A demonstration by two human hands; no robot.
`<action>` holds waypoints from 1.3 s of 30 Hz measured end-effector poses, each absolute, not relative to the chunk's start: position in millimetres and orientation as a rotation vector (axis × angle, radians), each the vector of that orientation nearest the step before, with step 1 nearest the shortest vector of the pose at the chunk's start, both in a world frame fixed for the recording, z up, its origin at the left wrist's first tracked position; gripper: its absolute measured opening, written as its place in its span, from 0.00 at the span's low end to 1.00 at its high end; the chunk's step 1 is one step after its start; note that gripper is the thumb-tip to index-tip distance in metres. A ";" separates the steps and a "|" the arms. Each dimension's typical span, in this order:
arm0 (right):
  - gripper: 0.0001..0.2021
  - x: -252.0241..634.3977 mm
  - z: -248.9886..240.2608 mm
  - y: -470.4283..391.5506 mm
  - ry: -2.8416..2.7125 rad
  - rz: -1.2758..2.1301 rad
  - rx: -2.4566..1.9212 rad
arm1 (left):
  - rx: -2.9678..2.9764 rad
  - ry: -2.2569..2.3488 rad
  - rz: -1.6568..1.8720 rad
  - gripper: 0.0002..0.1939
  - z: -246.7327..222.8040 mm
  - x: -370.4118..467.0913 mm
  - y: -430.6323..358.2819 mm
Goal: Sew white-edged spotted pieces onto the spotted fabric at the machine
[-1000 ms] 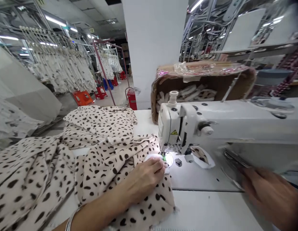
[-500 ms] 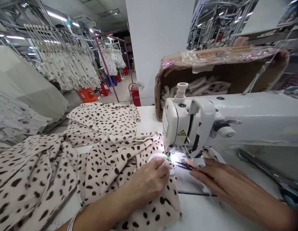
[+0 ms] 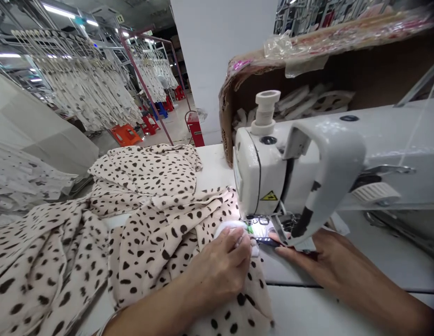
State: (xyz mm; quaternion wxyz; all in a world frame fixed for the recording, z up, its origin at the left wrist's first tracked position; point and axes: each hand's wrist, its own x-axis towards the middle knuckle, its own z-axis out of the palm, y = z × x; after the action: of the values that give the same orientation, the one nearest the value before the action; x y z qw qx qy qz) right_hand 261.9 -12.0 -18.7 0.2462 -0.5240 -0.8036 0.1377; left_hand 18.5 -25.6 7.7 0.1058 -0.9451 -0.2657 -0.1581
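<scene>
Two hands, bottom half. One snips, between them. One sewing machine, right. One carton, upper right. Upper left: three red stools, one blue stool, one orange stool. Spotted cloths, left: overlapping, uncountable.

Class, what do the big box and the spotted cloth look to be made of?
Box: brown corrugated cardboard, matt; its torn edge looks ridged, with shiny tape on top.
Spotted cloth: probably thin woven fabric, matt; it creases softly.

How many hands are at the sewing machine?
2: the left hand pinches a white piece over the spotted fabric; the right hand holds a dark tool by the sewing machine.
</scene>
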 end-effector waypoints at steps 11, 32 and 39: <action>0.13 258.3 -6.4 -10.4 -2.299 0.217 -1.404 | -2.801 -0.838 -0.566 0.16 10.3 22.2 -18.9; 0.17 265.0 5.0 -14.3 -2.203 0.345 -1.386 | -2.807 -0.768 -0.434 0.15 15.9 18.2 -9.1; 0.19 260.0 -1.3 -12.2 -2.148 0.449 -1.353 | -2.873 -0.795 -0.686 0.14 14.4 14.3 -7.3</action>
State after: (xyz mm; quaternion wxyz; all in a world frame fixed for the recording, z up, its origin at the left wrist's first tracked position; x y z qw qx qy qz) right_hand 260.0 -12.2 -1.3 0.2781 -0.5041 -0.8004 0.1672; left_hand 14.3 -7.3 14.4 0.0413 -0.9385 -0.2597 -0.2239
